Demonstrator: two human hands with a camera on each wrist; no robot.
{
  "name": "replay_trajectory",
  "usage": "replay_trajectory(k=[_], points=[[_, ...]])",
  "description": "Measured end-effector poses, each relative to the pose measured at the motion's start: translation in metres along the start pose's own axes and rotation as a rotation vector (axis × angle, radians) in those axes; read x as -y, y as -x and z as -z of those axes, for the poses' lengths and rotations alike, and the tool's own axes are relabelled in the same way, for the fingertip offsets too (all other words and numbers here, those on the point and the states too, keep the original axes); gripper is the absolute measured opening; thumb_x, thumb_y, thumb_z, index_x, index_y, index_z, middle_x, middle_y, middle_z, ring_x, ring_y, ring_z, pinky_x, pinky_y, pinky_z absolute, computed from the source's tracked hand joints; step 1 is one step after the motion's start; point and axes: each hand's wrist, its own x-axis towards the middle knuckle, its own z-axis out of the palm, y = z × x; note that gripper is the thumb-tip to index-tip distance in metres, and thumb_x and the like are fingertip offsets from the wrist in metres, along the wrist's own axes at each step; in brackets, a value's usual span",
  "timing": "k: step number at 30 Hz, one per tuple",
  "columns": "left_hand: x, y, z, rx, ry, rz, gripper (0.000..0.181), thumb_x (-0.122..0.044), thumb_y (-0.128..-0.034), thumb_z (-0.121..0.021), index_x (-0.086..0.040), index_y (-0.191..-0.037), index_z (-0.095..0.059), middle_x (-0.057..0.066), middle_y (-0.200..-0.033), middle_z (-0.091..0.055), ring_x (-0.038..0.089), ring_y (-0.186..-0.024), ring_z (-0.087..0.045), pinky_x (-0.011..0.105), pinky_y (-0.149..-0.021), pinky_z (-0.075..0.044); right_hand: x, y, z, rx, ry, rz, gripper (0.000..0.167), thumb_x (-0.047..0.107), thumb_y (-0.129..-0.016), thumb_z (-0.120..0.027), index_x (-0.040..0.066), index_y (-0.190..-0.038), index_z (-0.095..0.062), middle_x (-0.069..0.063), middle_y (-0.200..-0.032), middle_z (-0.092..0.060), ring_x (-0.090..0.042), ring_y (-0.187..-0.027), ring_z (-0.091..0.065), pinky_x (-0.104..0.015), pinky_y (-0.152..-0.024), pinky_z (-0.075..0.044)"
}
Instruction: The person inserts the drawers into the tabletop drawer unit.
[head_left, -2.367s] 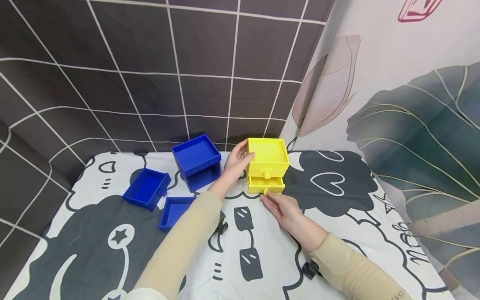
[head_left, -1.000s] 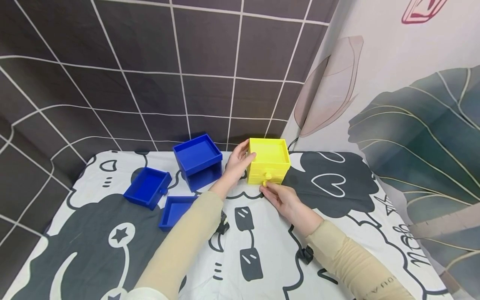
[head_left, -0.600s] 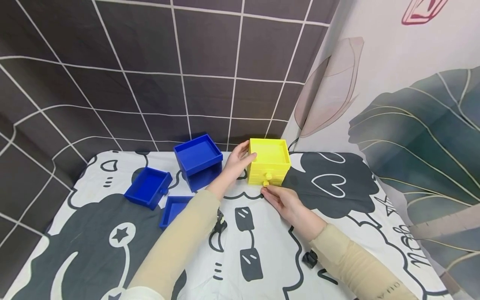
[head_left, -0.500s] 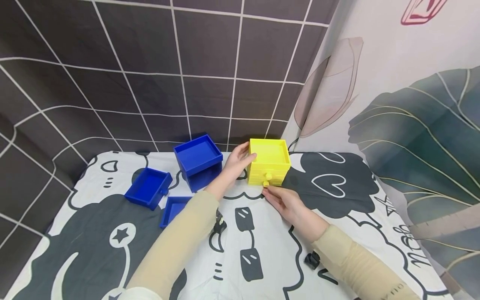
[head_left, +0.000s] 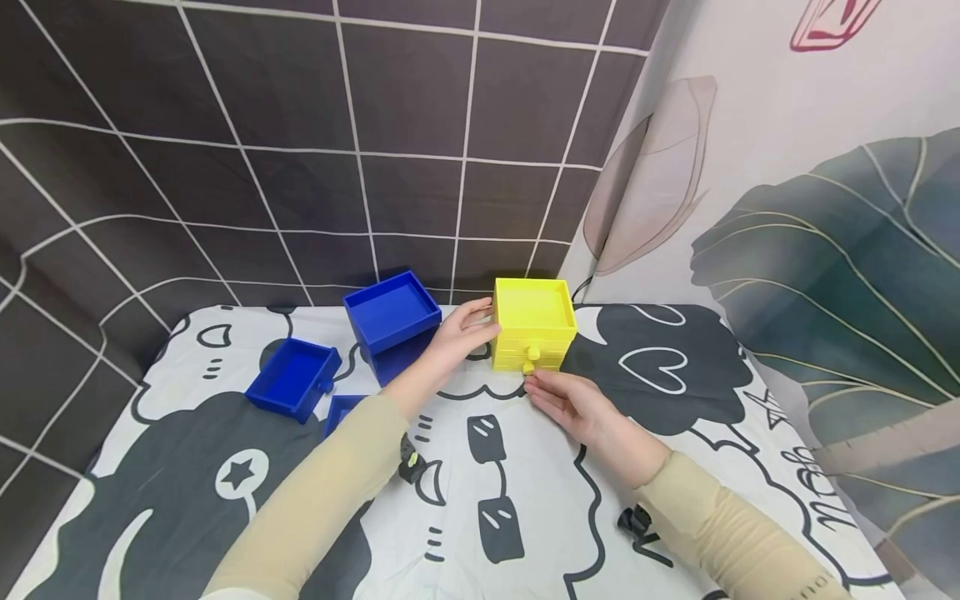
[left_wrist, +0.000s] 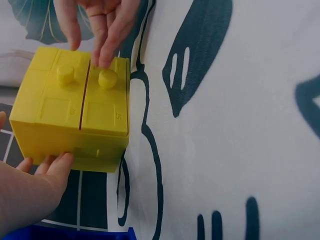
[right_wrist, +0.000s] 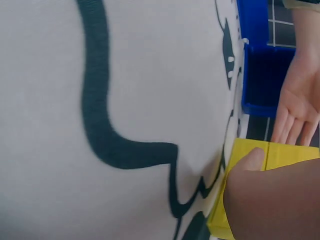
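A small yellow drawer cabinet (head_left: 534, 307) with a tray-like top stands at the back of the cloth. Both of its drawers are pushed in, an upper knob (left_wrist: 65, 74) on one and a lower knob (left_wrist: 107, 78) on the other. My left hand (head_left: 454, 340) is at the cabinet's left side, fingers extended, the fingertips touching or very close to that wall. In front, my right hand (head_left: 576, 407) has its loosely bent fingers right by the lower knob. The left wrist view shows those fingertips beside this knob, not pinching it.
Left of the yellow cabinet stands a blue cabinet (head_left: 393, 310) with an open front. One blue drawer (head_left: 292, 379) lies on the patterned cloth (head_left: 540, 500); a second blue drawer (head_left: 341, 408) is partly behind my left forearm. A dark gridded curtain (head_left: 405, 100) hangs behind.
The lower yellow drawer was pulled out and has gone in under my right hand. My left hand's hold on the cabinet has loosened and slid back leftward; my right fingers have come off the knob.
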Motion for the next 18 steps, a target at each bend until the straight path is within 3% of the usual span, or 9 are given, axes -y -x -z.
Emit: replay_trajectory(k=[7,12,18], points=[[-0.002,0.018,0.007,0.060,-0.024,-0.009,0.061,-0.010,-0.1058,-0.064,-0.007,-0.162,-0.040,0.018,-0.163,-0.049,0.036,-0.150,-0.051,0.050,-0.128,-0.041,0.006,0.007,-0.008,0.098,0.051,0.033,0.022,0.007,-0.109,-0.056,0.011,-0.107,-0.078,0.001,-0.099,-0.081,-0.008,-0.097,-0.078,-0.028,-0.106,-0.060],[-0.005,0.033,0.016,0.095,-0.038,-0.006,0.060,-0.013,-0.1062,-0.064,-0.009,-0.161,-0.042,0.015,-0.162,-0.052,0.033,-0.151,-0.050,0.050,-0.128,-0.040,0.013,0.011,-0.015,0.143,0.071,0.060,0.024,0.007,-0.110,-0.054,0.012,-0.103,-0.076,0.002,-0.097,-0.081,-0.008,-0.095,-0.078,-0.026,-0.102,-0.062],[-0.005,0.052,0.029,0.120,-0.014,-0.012,0.058,-0.017,-0.1072,-0.063,-0.009,-0.160,-0.043,0.017,-0.162,-0.052,0.032,-0.151,-0.051,0.051,-0.130,-0.038,0.020,0.013,-0.021,0.172,0.093,0.073,0.020,0.007,-0.110,-0.053,0.002,-0.125,-0.066,0.001,-0.101,-0.081,-0.009,-0.098,-0.078,-0.029,-0.109,-0.057]])
